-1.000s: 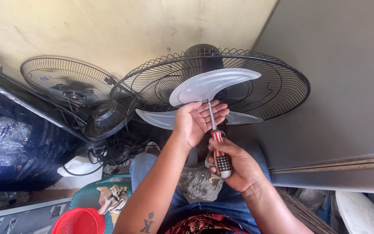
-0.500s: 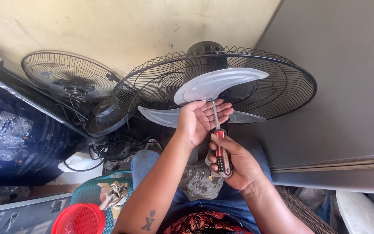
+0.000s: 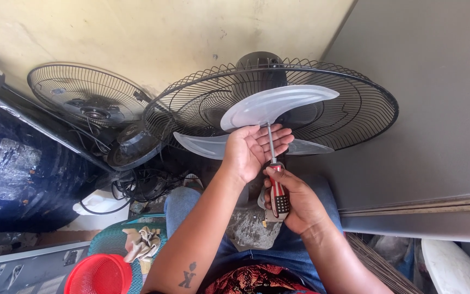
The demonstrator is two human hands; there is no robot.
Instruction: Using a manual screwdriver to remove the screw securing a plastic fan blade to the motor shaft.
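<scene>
Red-handled screwdriver [image 3: 277, 188] in right hand's [image 3: 296, 206] clenched grip, left hand [image 3: 254, 149] grasping translucent fan blade [image 3: 267, 106].

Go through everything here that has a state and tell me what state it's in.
Translucent plastic fan blade: bare, out of its guard, cupped by left hand.
Red-handled screwdriver: gripped by right hand, shaft pointing up at the blade hub.
Black wire fan guard: open, behind blade.
Red plastic basket: upright.
</scene>
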